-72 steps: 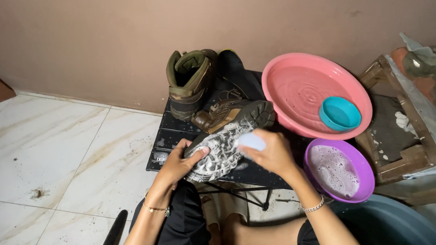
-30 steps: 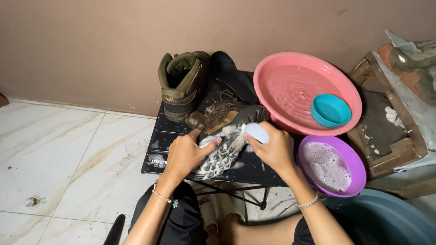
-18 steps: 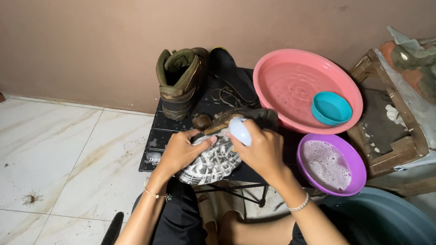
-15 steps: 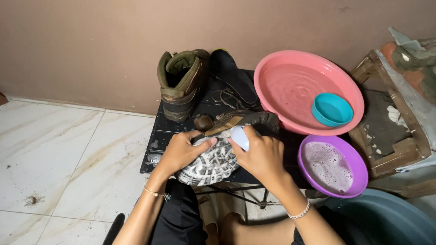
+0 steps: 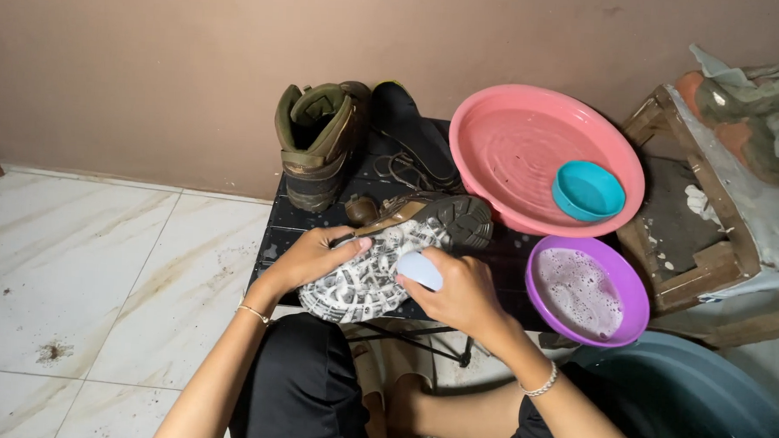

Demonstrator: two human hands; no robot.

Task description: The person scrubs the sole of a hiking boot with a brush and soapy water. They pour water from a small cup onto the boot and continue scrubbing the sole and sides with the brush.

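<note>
The left hand [image 5: 313, 255] holds the soapy boot [image 5: 388, 258] tight. The right hand [image 5: 456, 292] grips the scrub brush [image 5: 420, 268]; best rub every sole groove.

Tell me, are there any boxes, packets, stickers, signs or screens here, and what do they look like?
None show: no package, label, sign or screen.
Left hand: steadies a soapy boot lying sole up on the dark stand.
Right hand: fingers around a pale rounded scrubber on the sole.
Other boot: olive, upright by the wall.
Pink basin: round, teal bowl inside.
Purple bowl: round, foamy water.
</note>
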